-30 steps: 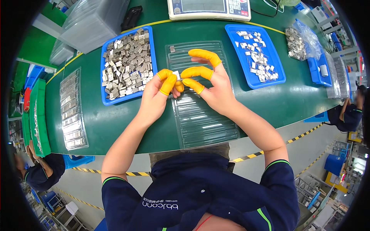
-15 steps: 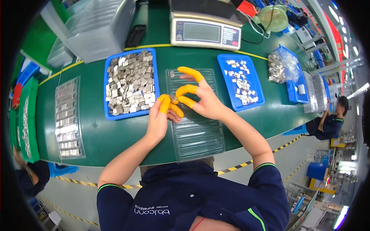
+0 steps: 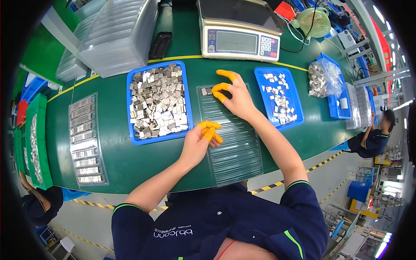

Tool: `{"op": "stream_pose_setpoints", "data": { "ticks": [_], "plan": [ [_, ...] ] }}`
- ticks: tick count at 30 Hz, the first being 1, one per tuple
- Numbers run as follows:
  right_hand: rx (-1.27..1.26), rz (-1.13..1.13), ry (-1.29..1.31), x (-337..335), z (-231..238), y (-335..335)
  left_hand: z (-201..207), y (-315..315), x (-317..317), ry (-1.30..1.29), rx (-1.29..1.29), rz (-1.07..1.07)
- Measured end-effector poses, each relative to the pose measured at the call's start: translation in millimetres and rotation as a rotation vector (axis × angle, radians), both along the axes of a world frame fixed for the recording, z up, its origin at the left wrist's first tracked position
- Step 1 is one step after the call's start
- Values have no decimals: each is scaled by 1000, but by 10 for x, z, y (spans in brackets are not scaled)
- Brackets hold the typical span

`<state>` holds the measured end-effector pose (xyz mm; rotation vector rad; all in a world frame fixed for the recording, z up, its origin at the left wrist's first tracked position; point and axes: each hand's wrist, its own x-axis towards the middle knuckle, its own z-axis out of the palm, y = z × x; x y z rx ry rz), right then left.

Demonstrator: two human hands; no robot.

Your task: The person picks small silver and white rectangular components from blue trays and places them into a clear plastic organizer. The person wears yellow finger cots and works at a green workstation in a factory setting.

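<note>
Yellow finger covers are on the fingertips of both my hands. My right hand [image 3: 237, 97] is over the far end of a clear ridged plastic tray [image 3: 236, 160], its thumb and forefinger closed at a small silver metal piece [image 3: 209, 91] in the tray's far left corner. Nearer to me, my left hand [image 3: 200, 142] rests over the tray's left edge with thumb and fingers pressed together; whatever they may hold is hidden. To the left stands a blue bin [image 3: 130, 110] heaped with small silver metal pieces [image 3: 158, 102].
A filled clear tray [image 3: 102, 151] lies at the left. On the right is a blue bin [image 3: 297, 108] with scattered metal parts. A weighing scale [image 3: 240, 43], stacked clear trays [image 3: 119, 43] and a fan [image 3: 313, 22] stand behind. Co-workers sit at both sides.
My hands were together over the tray with a metal piece between them. Now they are apart: the right has moved to the tray's far left corner, the left stays nearer me.
</note>
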<state>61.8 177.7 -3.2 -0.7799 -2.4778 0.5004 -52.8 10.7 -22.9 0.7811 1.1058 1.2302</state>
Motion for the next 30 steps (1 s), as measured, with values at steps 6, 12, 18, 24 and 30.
{"op": "stream_pose_setpoints", "data": {
  "ticks": [6, 12, 18, 24, 30],
  "plan": [
    [48, 68, -124, -20, 80, 21, -15, -12, 15, 3, -27, -38],
    [5, 75, -91, -8, 125, 9, -11, -23, 16, 19, -21, -59],
    [-163, -165, 111, 500, 262, -37, 116, -103, 129, 237, 124, -32],
    [-65, -389, 21, 1298, 226, -75, 379, -376, 318, 1067, 455, -167],
    [-24, -579, -79, 1723, -72, 43, 320, -739, 607, 1227, 478, -613]
  ]
}}
